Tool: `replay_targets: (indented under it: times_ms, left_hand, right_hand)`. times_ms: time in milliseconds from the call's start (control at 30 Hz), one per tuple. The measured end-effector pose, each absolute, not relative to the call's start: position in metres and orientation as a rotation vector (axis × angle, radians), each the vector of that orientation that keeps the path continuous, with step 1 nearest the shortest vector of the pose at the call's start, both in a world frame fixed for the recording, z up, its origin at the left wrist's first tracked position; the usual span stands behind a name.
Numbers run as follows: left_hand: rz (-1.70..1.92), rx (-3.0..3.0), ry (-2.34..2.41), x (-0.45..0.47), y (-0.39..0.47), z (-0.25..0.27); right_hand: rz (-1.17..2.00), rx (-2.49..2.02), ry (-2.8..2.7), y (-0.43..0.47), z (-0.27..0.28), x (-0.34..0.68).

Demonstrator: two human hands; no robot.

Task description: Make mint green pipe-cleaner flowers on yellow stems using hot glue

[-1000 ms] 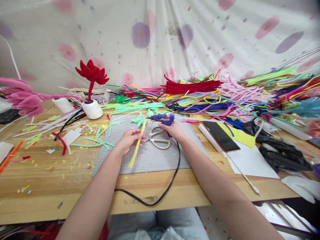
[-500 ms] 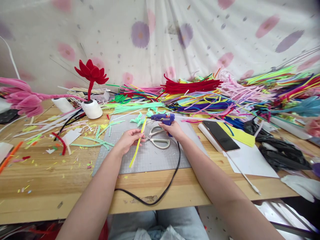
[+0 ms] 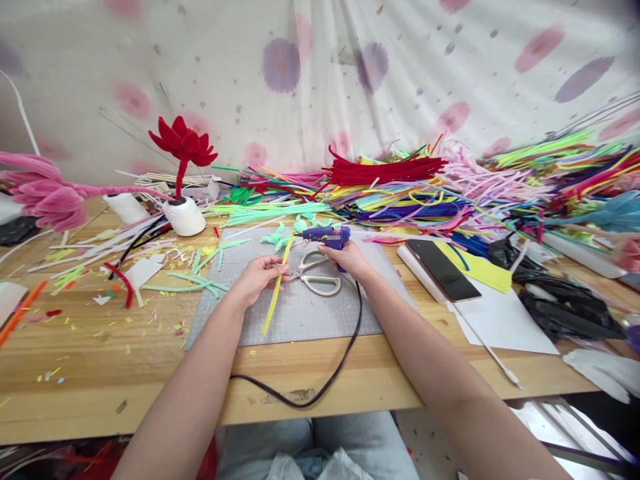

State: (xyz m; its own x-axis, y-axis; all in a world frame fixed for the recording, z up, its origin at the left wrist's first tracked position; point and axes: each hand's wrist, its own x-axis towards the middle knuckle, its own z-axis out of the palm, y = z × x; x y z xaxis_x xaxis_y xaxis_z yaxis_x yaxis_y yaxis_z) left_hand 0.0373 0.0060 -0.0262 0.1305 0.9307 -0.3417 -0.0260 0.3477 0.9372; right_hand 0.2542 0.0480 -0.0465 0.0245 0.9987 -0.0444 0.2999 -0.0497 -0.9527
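My left hand (image 3: 263, 275) pinches a yellow pipe cleaner (image 3: 271, 311) that slants up from lower left to upper right. In my right hand (image 3: 347, 259) is a blue glue gun (image 3: 325, 235), its nozzle pointing left and close to the pipe cleaner's upper end; whether they touch I cannot tell. Between the hands, scissors (image 3: 320, 285) with pale handles lie on the grey cutting mat (image 3: 300, 327), their blades partly hidden by my left fingers. Mint green pipe-cleaner shapes (image 3: 274, 237) rest just beyond, at the mat's far edge.
A black cord (image 3: 345, 363) loops from the glue gun toward me. Piles of coloured pipe cleaners (image 3: 385, 172) line the back. A red flower (image 3: 183, 143) stands in a white pot (image 3: 185, 219) at left. On the right are a phone (image 3: 443, 270) and black plastic bags (image 3: 565, 307).
Both hands stay almost in place. The yellow pipe cleaner has turned slightly, its lower end shifting a little up and right. The camera view has shifted slightly.
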Motion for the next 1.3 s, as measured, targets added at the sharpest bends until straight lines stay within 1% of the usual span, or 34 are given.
replay_targets:
  times_ms: [533,767,933,1300]
  left_hand:
    - [0.883,1.036,1.292,0.0418,0.0052,-0.0251]
    - [0.907,1.030,1.294,0.0419,0.0051,-0.0241]
    - [0.905,1.022,1.282,0.0418,0.0061,-0.0251]
    - [0.899,0.973,1.243,0.0391,0.0068,-0.0267]
  right_hand:
    - [1.021,-1.588,-1.436,0.0453,-0.0411,0.2519]
    - [1.020,-1.559,-1.479,0.0463,-0.0450,0.2510]
    - [0.957,-1.602,-1.462,0.0481,-0.0460,0.2512]
    - [0.968,-1.592,-1.462,0.0461,-0.0430,0.2511]
